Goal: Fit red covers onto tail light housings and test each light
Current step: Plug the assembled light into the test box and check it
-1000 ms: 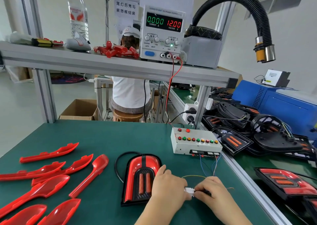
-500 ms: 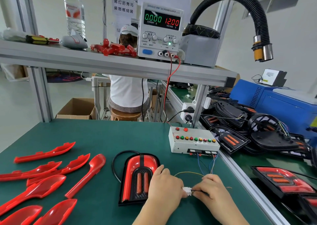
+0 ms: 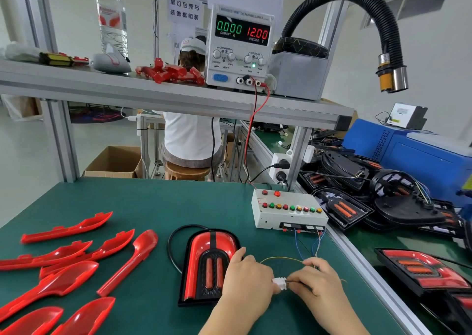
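The green worktop carries red covers along its left edge, a tail light near the front, and a button box at the right edge.

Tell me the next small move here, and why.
Probably push the white connector fully together: the left hand and right hand both pinch it, the power supply shows 0.000 current, and the tail light looks unlit.

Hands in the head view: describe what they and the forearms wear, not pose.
The left hand and right hand are bare: no gloves, rings or watch show. The left forearm and right forearm run uncovered to the frame's bottom edge; no sleeve is visible.
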